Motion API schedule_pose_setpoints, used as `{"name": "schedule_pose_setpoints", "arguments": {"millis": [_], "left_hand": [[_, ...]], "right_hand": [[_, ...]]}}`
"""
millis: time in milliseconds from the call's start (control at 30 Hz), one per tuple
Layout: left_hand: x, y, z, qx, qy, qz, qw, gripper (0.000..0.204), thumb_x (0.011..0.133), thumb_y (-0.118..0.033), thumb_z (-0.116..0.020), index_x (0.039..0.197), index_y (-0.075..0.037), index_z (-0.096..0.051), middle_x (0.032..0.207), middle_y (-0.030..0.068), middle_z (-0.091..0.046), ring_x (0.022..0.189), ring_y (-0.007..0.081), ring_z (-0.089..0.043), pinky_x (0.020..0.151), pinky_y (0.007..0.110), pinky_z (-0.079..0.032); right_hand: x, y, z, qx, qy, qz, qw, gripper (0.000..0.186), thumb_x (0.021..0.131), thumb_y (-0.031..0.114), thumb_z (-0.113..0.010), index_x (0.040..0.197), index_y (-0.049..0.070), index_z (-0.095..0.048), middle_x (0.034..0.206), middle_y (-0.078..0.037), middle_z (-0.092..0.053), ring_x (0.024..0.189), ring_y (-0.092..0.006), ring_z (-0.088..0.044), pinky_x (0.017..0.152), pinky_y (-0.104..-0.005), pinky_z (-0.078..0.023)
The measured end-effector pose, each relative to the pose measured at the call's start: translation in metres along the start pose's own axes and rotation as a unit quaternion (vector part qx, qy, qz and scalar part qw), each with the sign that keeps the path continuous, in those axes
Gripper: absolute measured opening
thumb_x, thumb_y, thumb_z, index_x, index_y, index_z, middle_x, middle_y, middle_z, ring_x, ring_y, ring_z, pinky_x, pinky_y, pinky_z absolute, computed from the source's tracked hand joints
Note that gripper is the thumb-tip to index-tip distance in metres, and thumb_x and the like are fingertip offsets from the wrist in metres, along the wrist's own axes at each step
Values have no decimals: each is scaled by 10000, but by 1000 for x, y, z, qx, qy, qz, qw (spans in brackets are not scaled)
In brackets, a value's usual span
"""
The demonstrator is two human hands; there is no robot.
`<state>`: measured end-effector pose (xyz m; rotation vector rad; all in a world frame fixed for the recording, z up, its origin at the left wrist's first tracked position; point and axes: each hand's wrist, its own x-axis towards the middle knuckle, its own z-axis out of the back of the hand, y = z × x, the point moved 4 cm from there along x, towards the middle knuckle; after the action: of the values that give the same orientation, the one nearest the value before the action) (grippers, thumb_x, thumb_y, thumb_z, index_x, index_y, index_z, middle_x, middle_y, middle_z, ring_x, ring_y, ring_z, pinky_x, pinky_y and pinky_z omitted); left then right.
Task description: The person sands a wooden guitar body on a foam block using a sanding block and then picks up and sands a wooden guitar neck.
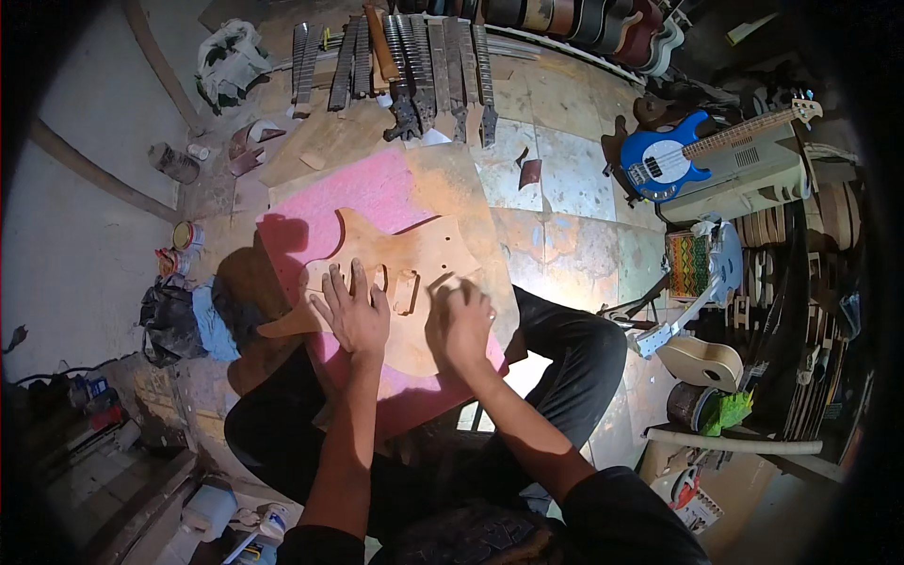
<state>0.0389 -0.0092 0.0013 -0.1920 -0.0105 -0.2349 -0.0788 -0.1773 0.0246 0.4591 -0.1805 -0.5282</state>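
An unpainted wooden electric guitar body [395, 250] lies flat in front of me on a pink and tan board [372, 184] over my lap. Routed cavities and a few small holes show in its face. My left hand [354, 313] rests on the left part of the body, fingers spread, partly covering a cavity. On the right part, my right hand [468, 328] bears down with bent fingers. Its fingertips are turned under, so anything pinched there is hidden. A dark shadow falls on the wood beside it.
Beyond the board lie several fretted guitar necks [414, 71]. A blue bass guitar [669, 155] leans at the right, near an acoustic guitar body [702, 365]. At the left are tins [188, 235] and a black plastic bag [168, 318]. A reddish scrap [531, 173] lies on the tiled floor.
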Motion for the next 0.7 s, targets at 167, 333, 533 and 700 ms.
{"name": "schedule_pose_setpoints", "arguments": {"millis": [167, 333, 533, 700], "left_hand": [[27, 10, 1, -5, -60, -14, 998, 636, 983, -361, -595, 1596, -202, -534, 1639, 230, -446, 1539, 412, -363, 1274, 698, -146], [20, 5, 3, -8, -40, -9, 999, 644, 982, -376, -586, 1603, -214, -530, 1652, 215, -439, 1544, 401, -361, 1284, 686, -128], [8, 4, 3, -19, -30, -3, 999, 640, 992, -357, -579, 1612, -207, -518, 1647, 225, -444, 1544, 401, -366, 1284, 684, -127], [-1, -3, 2, -27, -23, -2, 999, 644, 975, -362, -581, 1601, -219, -534, 1646, 227, -448, 1543, 402, -368, 1287, 679, -129]], "right_hand": [[69, -11, 21, 26, -50, 43, 998, 352, 900, 179, -739, 1235, 96, -669, 1401, -223, -580, 1225, -450, -552, 1020, -591, -432], [38, 2, 10, 5, -64, 13, 998, 382, 899, 177, -745, 1248, 63, -639, 1418, -253, -554, 1238, -477, -539, 1026, -596, -423], [34, -6, 19, 27, 16, 63, 998, 388, 897, 195, -741, 1260, 93, -648, 1447, -227, -554, 1280, -459, -533, 1053, -592, -412], [54, -21, 29, 0, 5, -16, 1000, 372, 898, 185, -740, 1233, 53, -646, 1446, -249, -544, 1267, -467, -537, 1037, -592, -414]]}}
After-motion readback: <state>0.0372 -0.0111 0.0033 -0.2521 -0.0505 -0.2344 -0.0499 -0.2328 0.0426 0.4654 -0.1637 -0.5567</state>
